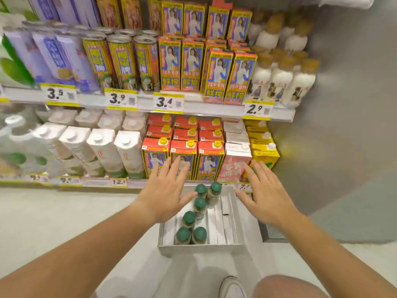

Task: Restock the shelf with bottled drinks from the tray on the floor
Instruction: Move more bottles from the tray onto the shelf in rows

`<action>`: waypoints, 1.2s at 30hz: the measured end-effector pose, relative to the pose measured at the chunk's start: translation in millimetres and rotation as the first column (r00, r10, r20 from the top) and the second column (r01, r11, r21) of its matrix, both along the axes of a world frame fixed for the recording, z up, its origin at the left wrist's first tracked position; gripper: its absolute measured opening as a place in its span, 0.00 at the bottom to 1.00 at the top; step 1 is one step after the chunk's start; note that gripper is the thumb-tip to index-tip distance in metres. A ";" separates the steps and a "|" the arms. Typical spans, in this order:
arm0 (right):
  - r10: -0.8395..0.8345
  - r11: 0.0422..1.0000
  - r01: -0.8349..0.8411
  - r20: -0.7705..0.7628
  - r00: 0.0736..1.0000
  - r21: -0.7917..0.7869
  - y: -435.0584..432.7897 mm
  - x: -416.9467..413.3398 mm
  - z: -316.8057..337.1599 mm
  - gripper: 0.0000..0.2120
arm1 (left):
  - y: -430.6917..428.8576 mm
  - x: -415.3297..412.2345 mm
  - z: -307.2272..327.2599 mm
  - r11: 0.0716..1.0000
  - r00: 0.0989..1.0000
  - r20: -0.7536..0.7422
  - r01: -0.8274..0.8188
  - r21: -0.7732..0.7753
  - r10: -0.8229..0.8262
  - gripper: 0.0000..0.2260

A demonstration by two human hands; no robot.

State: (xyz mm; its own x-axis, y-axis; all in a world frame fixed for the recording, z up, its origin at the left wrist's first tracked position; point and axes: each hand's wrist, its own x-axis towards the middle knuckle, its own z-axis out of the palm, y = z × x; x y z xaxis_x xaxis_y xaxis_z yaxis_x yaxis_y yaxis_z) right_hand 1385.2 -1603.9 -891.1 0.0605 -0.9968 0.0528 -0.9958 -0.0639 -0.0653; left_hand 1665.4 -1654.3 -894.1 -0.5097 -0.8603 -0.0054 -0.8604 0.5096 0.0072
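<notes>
From the head view, both arms reach forward and down. The left hand [165, 190] is spread wide with straight fingers, palm down, holding nothing. It hangs over the far left corner of the tray [199, 248]. The right hand [266, 196] is spread flat too, also holding nothing, over the far right corner.

The tray is a grey box on the pale floor [64, 222], just in front of the bottom shelf [96, 182]. Six bottles with green caps [200, 204] stand upright in its left half. White card strips [225, 222] lie in its right half.

Behind the hands, the bottom shelf holds red cartons with yellow caps [182, 151], a pink carton [234, 166], yellow cartons [264, 155] and tall white cartons [129, 153]. The left fingers cover part of the red cartons. The shelf above holds cans [122, 61], more boxes and white bottles with brown caps [281, 78]. Yellow price tags [168, 102] line its edge.

A white shoe [232, 287] and a knee [290, 287] show at the bottom, cut off. The green-capped bottles are seen from above, so their labels are hard to make out. The far left of the shelves is blurry.
</notes>
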 end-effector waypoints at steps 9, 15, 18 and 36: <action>-0.158 0.930 0.058 0.254 0.954 0.362 14.1 19.0 -126.9 0.35 | 25.2 16.2 -135.8 0.745 0.897 -0.243 -0.129 0.654 0.369 0.27; -0.333 0.887 0.105 0.467 0.819 0.449 -22.2 27.6 -172.2 0.35 | 1.2 8.3 -177.4 0.615 0.900 -0.185 -0.109 0.781 0.395 0.31; -0.378 0.891 0.118 0.573 0.727 0.439 -43.1 28.8 -182.8 0.36 | -16.5 6.8 -188.9 0.619 0.941 -0.159 -0.064 0.783 0.298 0.31; -0.402 0.915 0.208 0.757 0.515 0.345 -78.2 31.5 -222.3 0.29 | -36.0 -17.2 -207.6 0.316 0.740 -0.319 0.151 0.937 0.593 0.21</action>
